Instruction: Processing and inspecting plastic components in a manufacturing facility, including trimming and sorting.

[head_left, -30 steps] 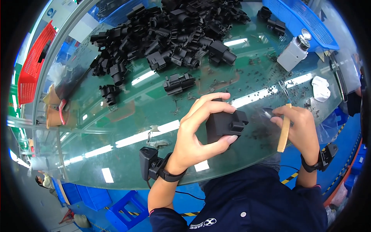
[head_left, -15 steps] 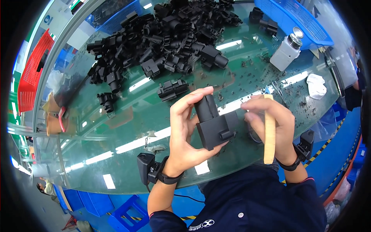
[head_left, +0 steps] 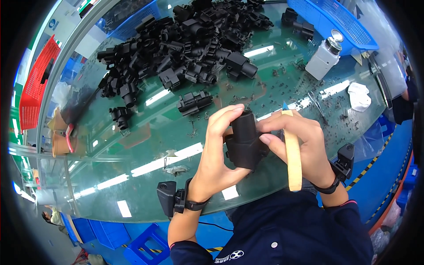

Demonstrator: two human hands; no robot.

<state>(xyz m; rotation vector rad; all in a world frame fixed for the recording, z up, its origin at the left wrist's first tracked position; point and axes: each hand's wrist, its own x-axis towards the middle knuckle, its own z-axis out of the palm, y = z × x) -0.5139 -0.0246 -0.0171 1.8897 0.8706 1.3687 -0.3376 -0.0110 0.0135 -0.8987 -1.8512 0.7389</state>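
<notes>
My left hand (head_left: 211,154) grips a black moulded plastic part (head_left: 245,150) between thumb and fingers, its round tube end pointing up and away from me. In my right hand (head_left: 311,152) lies a tool with a pale yellow, wrapped-looking handle (head_left: 293,159); a small blue tip shows past its far end. The thumb and index finger of that hand reach to the right side of the part and seem to touch it. Beyond the left fingers, a loose black part (head_left: 194,103) rests on the green tabletop (head_left: 145,165).
A large heap of black parts (head_left: 185,48) covers the far side. At right stand a silver pump bottle (head_left: 323,59), a blue basket (head_left: 353,33), tweezers (head_left: 317,105) and crumpled white paper (head_left: 359,97). Black scraps are scattered around them. A red basket (head_left: 37,84) is at far left.
The black part has been turned in my left hand, so its tube stands more upright. My right hand, with the yellow-handled tool, has moved left to the part.
</notes>
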